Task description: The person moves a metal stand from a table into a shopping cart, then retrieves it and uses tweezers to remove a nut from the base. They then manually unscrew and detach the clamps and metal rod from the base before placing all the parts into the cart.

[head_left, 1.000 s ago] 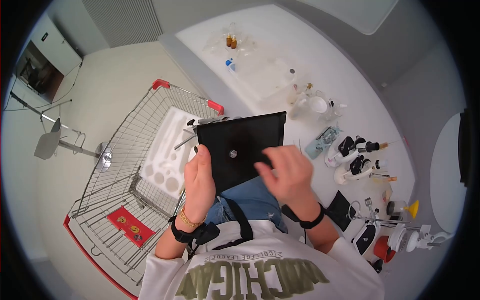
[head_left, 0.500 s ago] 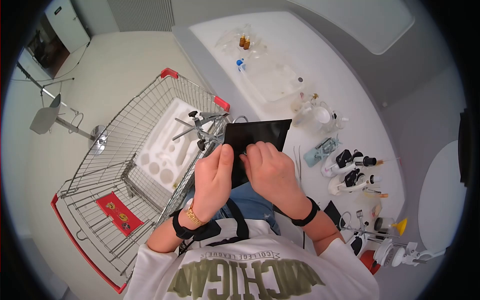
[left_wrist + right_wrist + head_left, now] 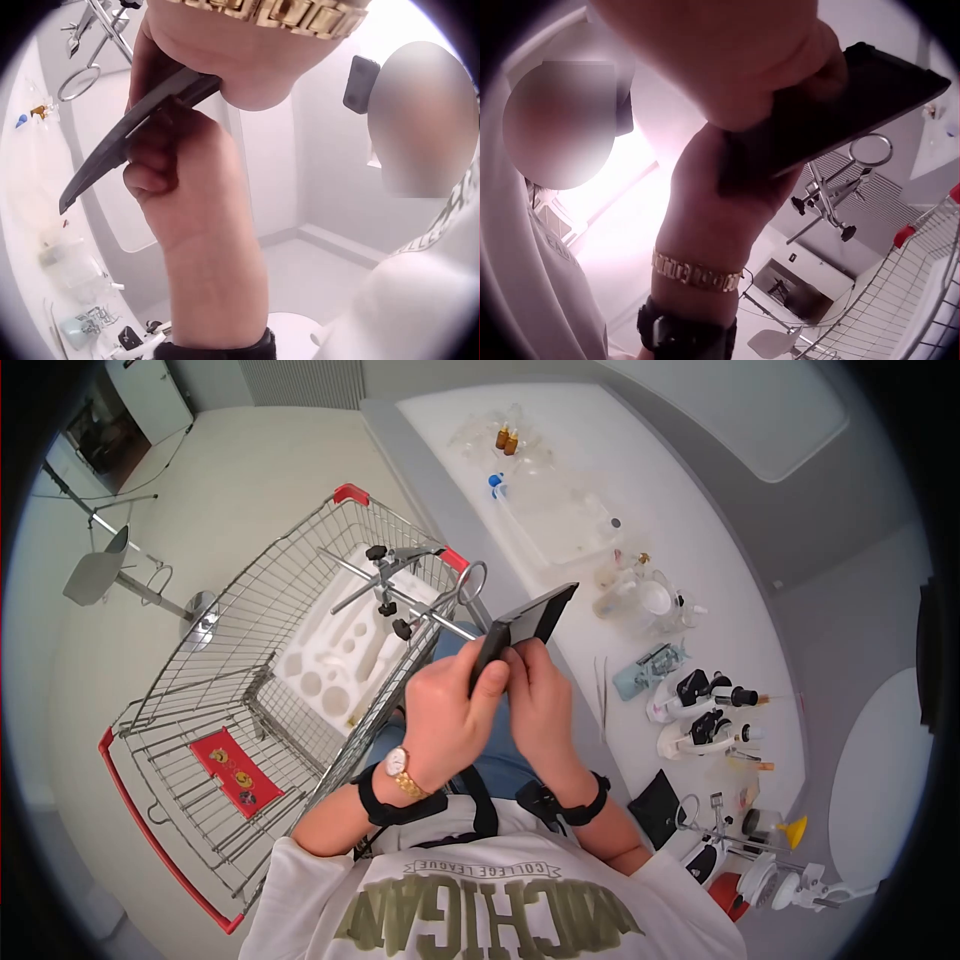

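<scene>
A black rectangular plate (image 3: 540,615) is tilted steeply in front of the body. My left hand (image 3: 445,710) grips it along one edge, thumb on the near side, as the left wrist view also shows at the plate (image 3: 112,146). The curled fingers of my right hand (image 3: 540,705) pinch at the middle of the plate's near face; they hide the bolt there. Beyond the plate extends a metal rod (image 3: 450,625) with black-knobbed clamps (image 3: 385,585) and a metal ring (image 3: 472,582). Where rod and plate meet is hidden.
On the left, a shopping cart (image 3: 232,772) holds a white foam tray (image 3: 335,650). The white table (image 3: 570,420) on the right carries brown bottles (image 3: 507,442), glassware (image 3: 650,600), microscopes (image 3: 700,710) and a yellow funnel (image 3: 793,832).
My right hand has moved onto the bolt in the plate's middle. The plate has turned from face-up to nearly edge-on, and the rod with its clamps has come further into view.
</scene>
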Demonstrator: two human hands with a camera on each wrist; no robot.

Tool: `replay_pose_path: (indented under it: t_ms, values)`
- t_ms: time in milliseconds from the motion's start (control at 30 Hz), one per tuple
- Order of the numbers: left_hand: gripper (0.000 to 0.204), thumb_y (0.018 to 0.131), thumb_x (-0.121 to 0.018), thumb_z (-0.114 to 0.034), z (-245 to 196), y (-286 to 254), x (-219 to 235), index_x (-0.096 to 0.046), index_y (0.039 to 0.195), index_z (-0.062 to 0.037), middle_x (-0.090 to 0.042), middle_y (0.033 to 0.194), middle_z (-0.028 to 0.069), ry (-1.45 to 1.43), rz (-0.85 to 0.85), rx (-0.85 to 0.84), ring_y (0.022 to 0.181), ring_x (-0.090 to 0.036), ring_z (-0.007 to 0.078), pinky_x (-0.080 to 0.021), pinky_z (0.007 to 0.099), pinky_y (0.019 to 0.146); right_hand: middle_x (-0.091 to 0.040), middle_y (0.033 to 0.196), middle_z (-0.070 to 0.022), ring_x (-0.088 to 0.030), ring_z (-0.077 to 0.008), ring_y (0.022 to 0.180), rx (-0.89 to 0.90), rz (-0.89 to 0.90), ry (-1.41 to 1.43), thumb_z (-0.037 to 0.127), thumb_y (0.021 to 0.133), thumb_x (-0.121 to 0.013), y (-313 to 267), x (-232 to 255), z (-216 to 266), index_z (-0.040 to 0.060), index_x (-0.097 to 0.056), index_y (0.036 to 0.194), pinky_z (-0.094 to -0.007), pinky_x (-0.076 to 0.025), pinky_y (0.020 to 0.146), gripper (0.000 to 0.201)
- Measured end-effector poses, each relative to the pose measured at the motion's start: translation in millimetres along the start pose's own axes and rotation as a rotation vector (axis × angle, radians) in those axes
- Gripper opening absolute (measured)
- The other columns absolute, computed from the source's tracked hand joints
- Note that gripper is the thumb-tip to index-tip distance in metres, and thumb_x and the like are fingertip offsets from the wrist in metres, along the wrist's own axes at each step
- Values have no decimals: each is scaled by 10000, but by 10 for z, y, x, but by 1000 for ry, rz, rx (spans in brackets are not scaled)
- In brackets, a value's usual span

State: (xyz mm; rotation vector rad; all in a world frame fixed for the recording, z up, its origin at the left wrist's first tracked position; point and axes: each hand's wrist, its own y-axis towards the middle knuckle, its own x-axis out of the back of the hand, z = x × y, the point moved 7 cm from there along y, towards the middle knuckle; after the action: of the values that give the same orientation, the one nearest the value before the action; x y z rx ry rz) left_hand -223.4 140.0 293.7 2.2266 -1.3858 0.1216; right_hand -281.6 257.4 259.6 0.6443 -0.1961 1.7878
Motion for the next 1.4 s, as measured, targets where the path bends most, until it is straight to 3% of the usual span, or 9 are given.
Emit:
replay_pose_path:
  t_ms: [67,133,200,333,400,533,733,967,1400]
  values:
    - [320,976,-513,-312,125,11,79,-603,951,-6,-507,595,149,-40,62,109,526,-506,325,-398,362,501,-572,726,-131,-579,-308,631,-126,86,116,92,917,-580,17,35,-161,28,-526,931,-378,-434,540,85]
    - [342,1007,-479,-306,376,-39,148,-612,981,8,-542,598,43,-254,98,297,544,-450,85,-393,301,517,-608,815,-77,-608,-226,727,-84,-257,215,142,925,-588,-8,455,-301,30,-527,993,-354,-441,624,144]
    - [335,1011,-478,-293,400,-50,125,-624,999,9,-588,647,14,-655,-28,411,597,-460,38,-414,277,545,-620,974,-81,-608,-199,928,193,-527,100,180,916,-605,15,789,-417,12,-512,1097,-330,-452,800,263]
    - [254,982,-536,-234,440,-155,66,-650,1013,-9,-615,712,41,-754,21,431,640,-507,65,-440,263,586,-605,1124,-161,-576,-237,1088,67,-323,697,222,877,-658,81,855,-416,-16,-471,1218,-326,-410,961,456]
    - [179,918,-611,-162,332,-124,66,-666,1004,-14,-636,777,63,-348,300,103,681,-572,121,-461,264,620,-616,1134,-206,-588,-257,1108,-160,198,1076,233,850,-690,9,680,-460,-24,-451,1280,-348,-422,995,555]
    - [222,810,-700,-105,188,-88,77,-666,1007,-9,-687,899,114,-489,423,-200,775,-661,249,-516,310,694,-689,838,-206,-700,-289,767,183,20,915,277,790,-784,-196,857,-210,-26,-611,942,-371,-567,721,381]
    - [859,912,-214,-722,143,-138,81,-561,1132,33,-606,1175,224,-1076,729,32,1104,-595,331,-412,455,1001,-688,788,-226,-708,-346,718,576,114,767,154,771,-787,-333,976,273,-19,-642,929,-378,-584,636,276]
    - [162,959,-529,-65,379,-296,-148,-527,1094,24,-675,1048,195,-973,909,613,934,-686,260,-539,322,822,-713,862,-102,-713,-215,776,859,332,265,142,815,-633,-600,861,638,39,-680,882,-258,-524,540,131]
    - [111,950,-555,-47,610,-298,-107,-535,1020,37,-691,933,141,-718,684,584,875,-697,197,-567,274,738,-703,888,-71,-705,-234,787,780,343,205,119,688,-765,-520,710,322,51,-663,849,-277,-528,580,202]
